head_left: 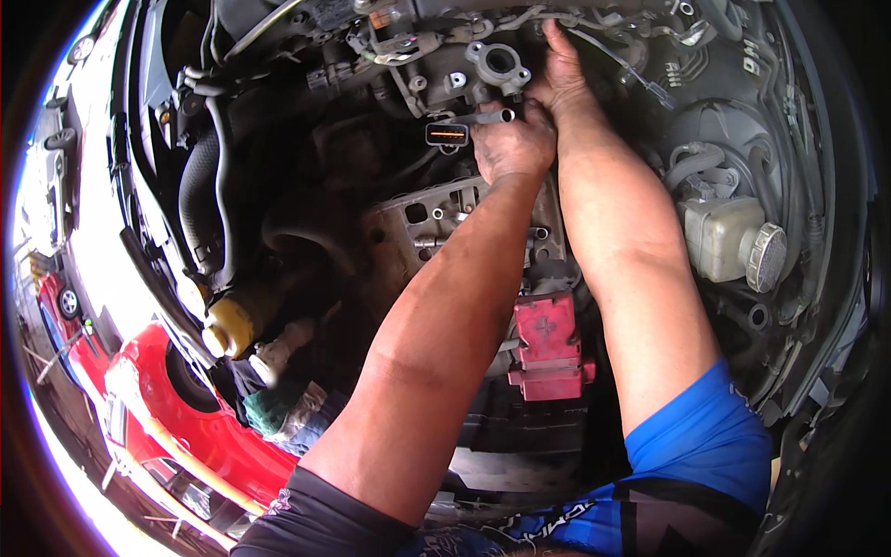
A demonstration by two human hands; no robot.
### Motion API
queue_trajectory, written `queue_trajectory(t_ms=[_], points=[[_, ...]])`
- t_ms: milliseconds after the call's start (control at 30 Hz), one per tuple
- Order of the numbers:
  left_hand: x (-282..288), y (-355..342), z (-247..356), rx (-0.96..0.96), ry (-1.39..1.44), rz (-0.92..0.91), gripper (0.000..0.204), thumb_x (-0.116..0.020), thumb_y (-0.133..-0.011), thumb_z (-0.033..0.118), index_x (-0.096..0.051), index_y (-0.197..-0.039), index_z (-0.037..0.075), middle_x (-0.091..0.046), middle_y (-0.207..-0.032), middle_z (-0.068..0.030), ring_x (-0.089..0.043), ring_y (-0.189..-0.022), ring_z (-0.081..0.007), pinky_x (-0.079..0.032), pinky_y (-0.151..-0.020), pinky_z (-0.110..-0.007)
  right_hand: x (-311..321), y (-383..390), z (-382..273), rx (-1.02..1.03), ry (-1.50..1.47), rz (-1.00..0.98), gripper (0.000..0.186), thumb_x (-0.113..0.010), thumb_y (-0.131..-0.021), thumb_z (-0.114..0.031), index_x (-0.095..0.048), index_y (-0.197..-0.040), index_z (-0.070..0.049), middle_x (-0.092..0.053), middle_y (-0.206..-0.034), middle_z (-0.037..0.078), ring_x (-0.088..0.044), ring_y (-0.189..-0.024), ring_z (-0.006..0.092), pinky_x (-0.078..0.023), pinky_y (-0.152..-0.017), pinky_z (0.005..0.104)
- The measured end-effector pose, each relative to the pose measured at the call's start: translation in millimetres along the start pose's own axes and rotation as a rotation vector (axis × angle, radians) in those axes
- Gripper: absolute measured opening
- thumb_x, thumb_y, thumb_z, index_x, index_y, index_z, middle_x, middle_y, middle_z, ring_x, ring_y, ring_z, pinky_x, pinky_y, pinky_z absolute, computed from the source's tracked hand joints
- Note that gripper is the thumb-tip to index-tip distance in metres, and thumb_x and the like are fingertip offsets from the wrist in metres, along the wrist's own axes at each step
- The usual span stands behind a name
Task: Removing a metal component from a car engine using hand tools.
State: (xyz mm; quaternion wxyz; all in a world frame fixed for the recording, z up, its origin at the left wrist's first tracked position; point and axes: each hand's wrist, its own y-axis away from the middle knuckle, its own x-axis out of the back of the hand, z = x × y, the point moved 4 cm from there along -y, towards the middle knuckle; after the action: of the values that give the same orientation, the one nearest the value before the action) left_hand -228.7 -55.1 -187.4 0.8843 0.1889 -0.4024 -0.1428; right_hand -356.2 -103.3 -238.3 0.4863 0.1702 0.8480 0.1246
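Observation:
Deep in an engine bay, both my hands work close together beside a grey metal housing with a round flanged opening (pixel 501 63). My left hand (pixel 515 147) is curled just below that flange, its fingertips tucked out of sight, so what it grips is unclear. Against its knuckles lie an open-ended metal tube (pixel 506 116) and a black rectangular electrical connector (pixel 447 136) with an orange inside. My right hand (pixel 561 79) reaches in just right of the housing, touching or nearly touching the left one. Its thumb points up; its other fingers are hidden.
Below my hands sits a metal battery tray (pixel 394 227) with loose sockets or fittings on it. A red plastic terminal cover (pixel 548 339) lies between my forearms. At right stands a brake fluid reservoir (pixel 724 239); at left are a black hose (pixel 198 186) and a yellow cap (pixel 223 330).

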Motion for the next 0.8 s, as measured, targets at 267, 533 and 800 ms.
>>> queue_trajectory(t_ms=[267, 533, 800], points=[[2.6, -6.2, -3.3, -0.019, -0.043, 0.005, 0.047, -0.052, -0.096, 0.042, -0.062, -0.12, 0.003, -0.068, -0.117, -0.0231, -0.066, -0.109, -0.038, -0.053, -0.095, -0.044, 2.1, -0.9, 0.9, 0.087, 0.007, 0.009, 0.079, -0.074, -0.081, -0.057, -0.054, -0.137, -0.005, -0.061, -0.134, 0.015, -0.057, -0.121, 0.0361, -0.044, -0.107, 0.0507], [24.8, 9.9, 2.3, 0.053, 0.083, -0.098, 0.044, -0.055, -0.092, 0.037, -0.064, -0.118, 0.002, -0.069, -0.117, -0.0226, -0.066, -0.111, -0.0384, -0.054, -0.094, -0.044, -0.6, 2.3, 0.7, 0.112, 0.077, 0.142, 0.081, -0.076, -0.078, -0.055, -0.053, -0.138, -0.006, -0.059, -0.137, 0.015, -0.054, -0.125, 0.0376, -0.04, -0.11, 0.0525], [19.6, 4.4, 2.6, 0.03, 0.134, -0.252, 0.054, -0.056, -0.093, 0.041, -0.059, -0.126, -0.001, -0.058, -0.131, -0.0277, -0.049, -0.129, -0.0413, -0.04, -0.11, -0.046, 2.6, -0.4, -2.5, 0.11, 0.122, 0.19, 0.075, -0.07, -0.084, -0.056, -0.054, -0.136, -0.006, -0.059, -0.135, 0.014, -0.055, -0.123, 0.0362, -0.042, -0.107, 0.0522]])
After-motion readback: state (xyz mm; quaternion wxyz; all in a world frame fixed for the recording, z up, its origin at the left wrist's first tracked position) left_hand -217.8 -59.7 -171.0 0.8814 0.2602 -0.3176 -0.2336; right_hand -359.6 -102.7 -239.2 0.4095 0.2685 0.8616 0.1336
